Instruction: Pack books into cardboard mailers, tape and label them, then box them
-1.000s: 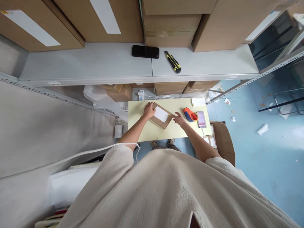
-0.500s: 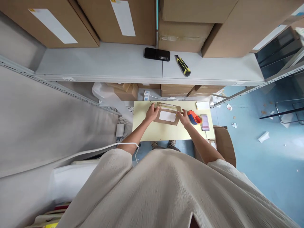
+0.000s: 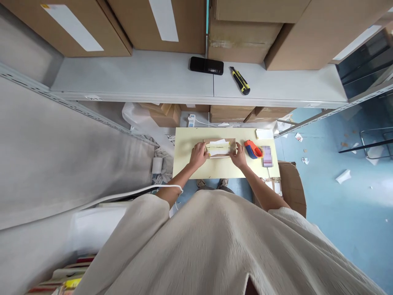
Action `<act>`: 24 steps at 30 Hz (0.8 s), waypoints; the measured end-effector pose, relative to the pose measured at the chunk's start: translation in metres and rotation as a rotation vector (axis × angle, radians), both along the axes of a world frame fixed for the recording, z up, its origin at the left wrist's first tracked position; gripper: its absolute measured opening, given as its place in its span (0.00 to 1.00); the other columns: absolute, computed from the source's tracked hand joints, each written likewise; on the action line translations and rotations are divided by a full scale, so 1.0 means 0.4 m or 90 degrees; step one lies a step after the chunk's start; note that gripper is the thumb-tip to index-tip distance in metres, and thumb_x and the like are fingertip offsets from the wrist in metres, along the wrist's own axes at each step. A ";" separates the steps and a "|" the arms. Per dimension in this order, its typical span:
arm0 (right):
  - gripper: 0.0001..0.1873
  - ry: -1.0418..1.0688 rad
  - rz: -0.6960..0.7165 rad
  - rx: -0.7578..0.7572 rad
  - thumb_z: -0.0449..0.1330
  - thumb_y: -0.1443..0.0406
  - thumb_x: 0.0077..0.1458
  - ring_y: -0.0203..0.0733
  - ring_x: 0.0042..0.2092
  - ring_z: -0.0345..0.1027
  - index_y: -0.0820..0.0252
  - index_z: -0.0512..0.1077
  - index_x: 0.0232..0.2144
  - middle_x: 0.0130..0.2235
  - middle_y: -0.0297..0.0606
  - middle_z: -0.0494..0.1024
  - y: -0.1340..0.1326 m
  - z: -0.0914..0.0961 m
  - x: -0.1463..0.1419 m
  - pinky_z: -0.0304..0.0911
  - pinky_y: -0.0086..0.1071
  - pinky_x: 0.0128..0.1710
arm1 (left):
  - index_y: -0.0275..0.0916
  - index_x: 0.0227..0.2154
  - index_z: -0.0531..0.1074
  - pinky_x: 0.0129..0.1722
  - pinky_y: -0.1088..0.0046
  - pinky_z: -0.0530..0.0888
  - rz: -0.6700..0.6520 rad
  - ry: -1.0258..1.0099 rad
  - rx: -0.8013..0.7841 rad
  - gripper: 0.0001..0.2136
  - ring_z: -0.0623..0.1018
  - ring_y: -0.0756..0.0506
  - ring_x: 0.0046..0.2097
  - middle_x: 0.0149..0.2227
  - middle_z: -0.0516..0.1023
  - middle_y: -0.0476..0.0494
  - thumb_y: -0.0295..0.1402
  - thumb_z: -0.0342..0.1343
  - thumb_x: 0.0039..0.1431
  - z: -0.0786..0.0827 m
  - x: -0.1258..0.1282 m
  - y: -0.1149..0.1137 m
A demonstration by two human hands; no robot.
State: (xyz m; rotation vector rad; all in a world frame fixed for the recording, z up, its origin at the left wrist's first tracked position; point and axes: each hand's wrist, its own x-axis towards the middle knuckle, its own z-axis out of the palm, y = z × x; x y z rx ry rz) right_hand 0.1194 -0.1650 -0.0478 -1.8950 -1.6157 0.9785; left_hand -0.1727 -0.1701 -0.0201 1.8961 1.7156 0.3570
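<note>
A small brown cardboard box [image 3: 217, 155] is held between my two hands over the pale yellow table [image 3: 187, 139]. White labels and a strip of clear tape lie across its upper face. My left hand [image 3: 198, 155] grips the box's left end, fingers curled on the edge. At the opposite end, my right hand [image 3: 238, 156] has thumb and fingers closed on the right edge. Just right of that hand sits a red and blue tape dispenser [image 3: 253, 149]. Beside the dispenser lies a phone [image 3: 267, 156] with a blurred screen.
Above the table runs a grey metal shelf [image 3: 138, 78] with large cartons [image 3: 245, 41], a black phone-like object [image 3: 206, 65] and a yellow-black utility knife [image 3: 240, 80]. A white cable [image 3: 123, 196] passes by my left arm. An open carton [image 3: 291, 184] stands right of the table.
The box has been turned so that its taped, labelled face is now up, where a face with one white label showed before. Both hands still hold its ends.
</note>
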 end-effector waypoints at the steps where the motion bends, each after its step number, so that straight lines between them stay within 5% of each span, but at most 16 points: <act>1: 0.43 -0.039 0.023 0.012 0.59 0.56 0.64 0.64 0.73 0.63 0.58 0.62 0.78 0.74 0.60 0.66 -0.006 0.016 -0.005 0.63 0.60 0.74 | 0.40 0.76 0.67 0.76 0.47 0.67 -0.033 0.007 0.018 0.29 0.68 0.30 0.77 0.74 0.71 0.27 0.30 0.54 0.73 0.006 0.005 -0.001; 5: 0.35 -0.141 0.125 0.016 0.53 0.54 0.73 0.64 0.79 0.51 0.54 0.67 0.77 0.79 0.52 0.62 -0.033 0.073 -0.026 0.49 0.63 0.80 | 0.41 0.81 0.59 0.83 0.43 0.51 -0.182 0.014 0.021 0.33 0.53 0.32 0.85 0.84 0.56 0.31 0.38 0.51 0.76 0.014 0.019 -0.010; 11: 0.42 -0.151 0.203 -0.012 0.58 0.47 0.73 0.66 0.84 0.38 0.53 0.61 0.81 0.84 0.47 0.54 -0.084 0.090 -0.036 0.39 0.65 0.82 | 0.35 0.85 0.48 0.84 0.41 0.35 -0.278 0.072 -0.017 0.44 0.45 0.30 0.87 0.86 0.46 0.27 0.44 0.56 0.74 -0.012 0.024 -0.037; 18: 0.44 -0.183 0.221 -0.009 0.60 0.47 0.72 0.67 0.84 0.38 0.58 0.60 0.81 0.84 0.54 0.53 -0.099 0.078 -0.041 0.33 0.68 0.82 | 0.39 0.85 0.52 0.83 0.36 0.37 -0.291 0.091 -0.022 0.46 0.48 0.27 0.86 0.85 0.50 0.25 0.48 0.63 0.72 -0.019 0.029 -0.038; 24: 0.37 -0.155 0.191 -0.017 0.58 0.48 0.72 0.66 0.82 0.46 0.52 0.67 0.77 0.83 0.50 0.58 -0.081 0.093 -0.036 0.44 0.67 0.80 | 0.44 0.79 0.65 0.81 0.37 0.51 -0.254 0.095 -0.029 0.32 0.56 0.28 0.83 0.83 0.59 0.29 0.45 0.56 0.77 0.010 0.028 -0.015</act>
